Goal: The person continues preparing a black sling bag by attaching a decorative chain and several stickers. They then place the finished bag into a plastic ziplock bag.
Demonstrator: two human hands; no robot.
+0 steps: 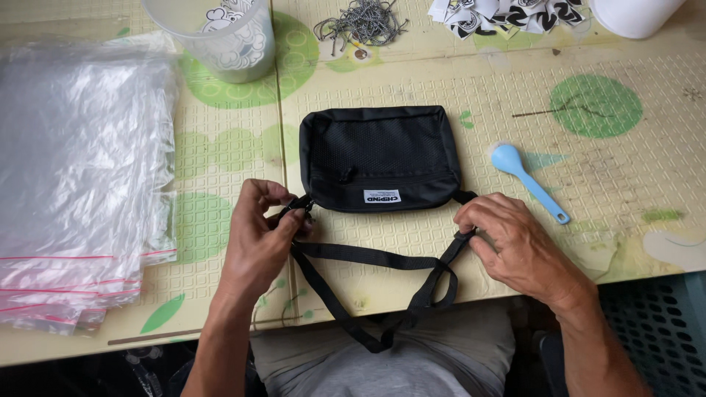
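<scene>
A small black pouch bag [379, 156] with a mesh front pocket and a white label lies flat on the patterned table mat [412, 81]. Its black webbing strap [368, 256] loops down over the table's front edge toward my lap. My left hand [259, 239] pinches the strap's clip at the bag's lower left corner. My right hand [511, 246] grips the strap where it meets the bag's lower right corner.
A stack of clear zip bags [77, 176] fills the left side. At the back stand a clear plastic cup [220, 37], a pile of metal ball chains [360, 22], black-and-white stickers [507, 15] and a white container [636, 15]. A light blue spoon [526, 176] lies right of the bag.
</scene>
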